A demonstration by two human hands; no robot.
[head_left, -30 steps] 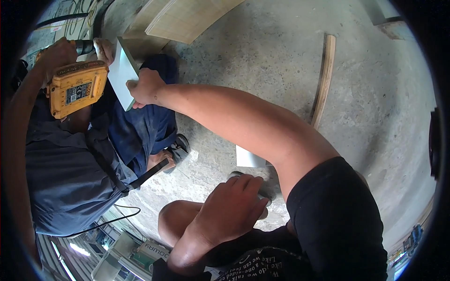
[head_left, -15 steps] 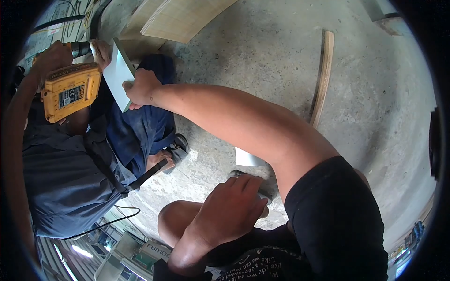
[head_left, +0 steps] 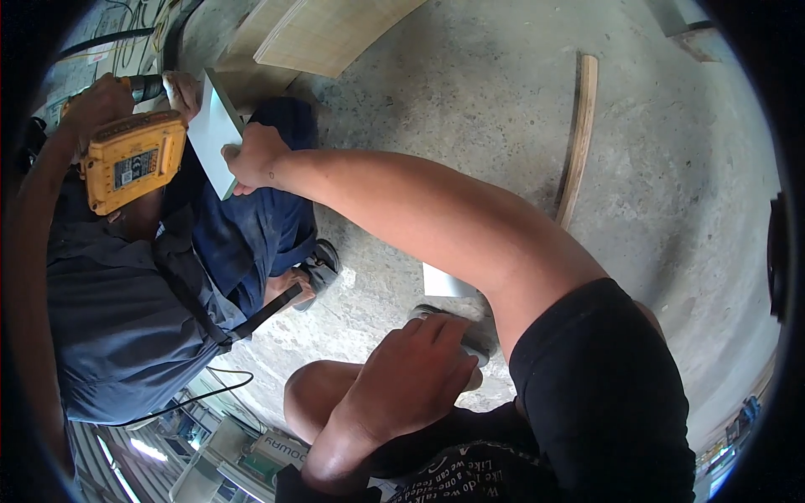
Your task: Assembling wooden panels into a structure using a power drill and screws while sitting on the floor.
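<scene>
In my head-camera feed, right hand point(head_left: 257, 158) clamped on smooth white rectangular panel point(head_left: 210, 138), near blocky yellow cordless drill point(head_left: 138, 163), left hand point(head_left: 412, 369) apart, knuckles up, whether gripping I cannot tell, rough mottled concrete floor point(head_left: 470, 84)

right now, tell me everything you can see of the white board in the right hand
The white board is a flat, narrow panel with a smooth, pale face and a darker, greenish edge; its material is unclear. It is held slanting beside the co-worker's blue trousers. The right hand grips its lower right edge, thumb on the pale face. A co-worker's hand is at its upper left edge.
</scene>
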